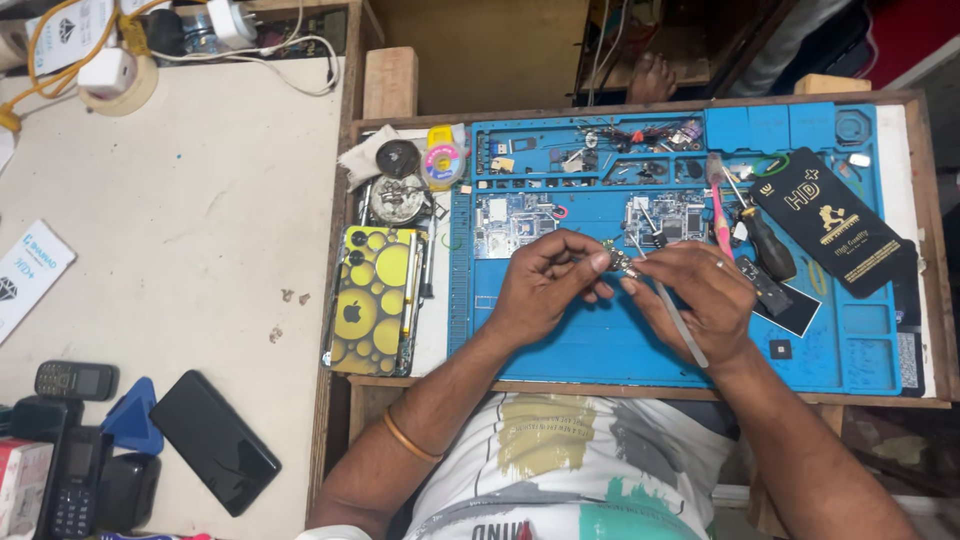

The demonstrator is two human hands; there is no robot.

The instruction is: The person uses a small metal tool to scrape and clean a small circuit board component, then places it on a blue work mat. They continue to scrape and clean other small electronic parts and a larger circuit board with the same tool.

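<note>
Wooden workbench (640,392): raised rim on all sides, worn brown edges, set against a second surface on its left.

Side table (200,200): pale, matt top, scuffed and lightly stained, with a few small crumbs of debris near its right edge.

Wooden block (390,82): upright, light brown, standing at the bench's far left corner.

Back panel (480,50): plain brown board behind the bench.

Red surface (915,30): top right corner, partly in view.

Light: even and soft, no hard shadows.
</note>
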